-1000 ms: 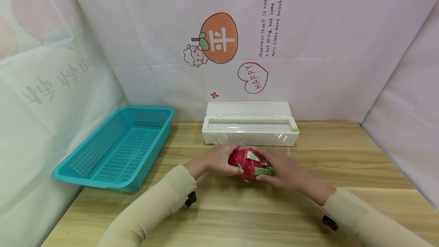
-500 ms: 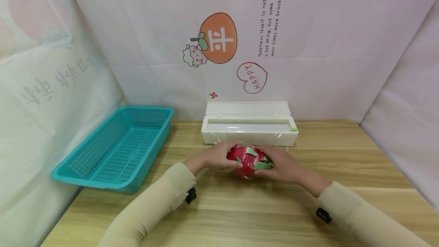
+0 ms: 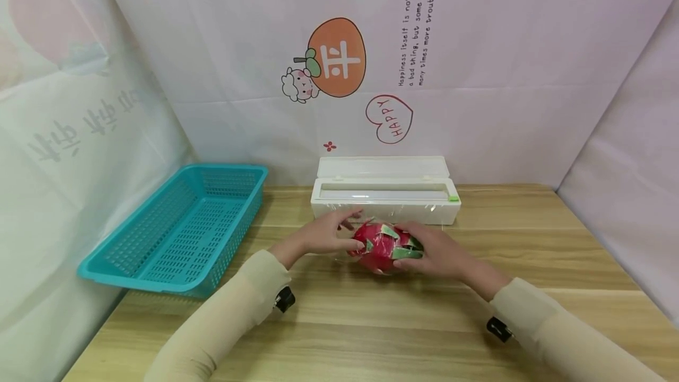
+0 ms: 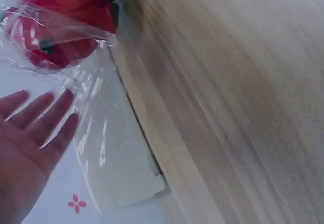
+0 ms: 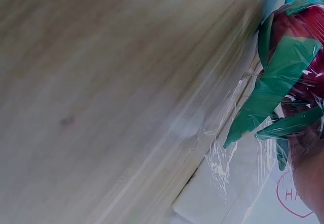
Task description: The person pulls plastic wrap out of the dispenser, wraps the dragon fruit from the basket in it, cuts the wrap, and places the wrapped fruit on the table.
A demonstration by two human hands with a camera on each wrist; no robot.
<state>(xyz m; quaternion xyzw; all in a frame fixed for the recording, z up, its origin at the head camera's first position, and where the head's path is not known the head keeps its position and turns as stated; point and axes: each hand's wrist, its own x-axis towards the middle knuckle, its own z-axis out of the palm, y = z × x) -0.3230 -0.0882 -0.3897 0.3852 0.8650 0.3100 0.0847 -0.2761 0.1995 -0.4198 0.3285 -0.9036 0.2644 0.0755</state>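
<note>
A red dragon fruit (image 3: pixel 381 255) with green scales sits on the table, partly covered in clear cling film (image 5: pixel 220 163). My right hand (image 3: pixel 437 254) holds it from the right, thumb in front and fingers behind. On its left is my left hand (image 3: pixel 320 234), fingers spread. The left wrist view shows that left hand (image 4: pixel 25 148) with straight, parted fingers below the fruit (image 4: pixel 63 47), near the film. In the right wrist view, film covers the green scales (image 5: pixel 278 77), and only a bit of the right hand (image 5: pixel 311 181) shows.
Behind the fruit, a white cling film box (image 3: pixel 389 211) stands with its lid (image 3: pixel 383 167) raised, film running from it toward the fruit. A turquoise basket (image 3: pixel 223 252) is at the left of the wooden table (image 3: pixel 382 341). A printed white cloth (image 3: pixel 477 75) hangs behind.
My left hand has let go of the dragon fruit and moved a little left, its fingers spreading. The fruit has shifted slightly toward the box, with my right hand staying on it.
</note>
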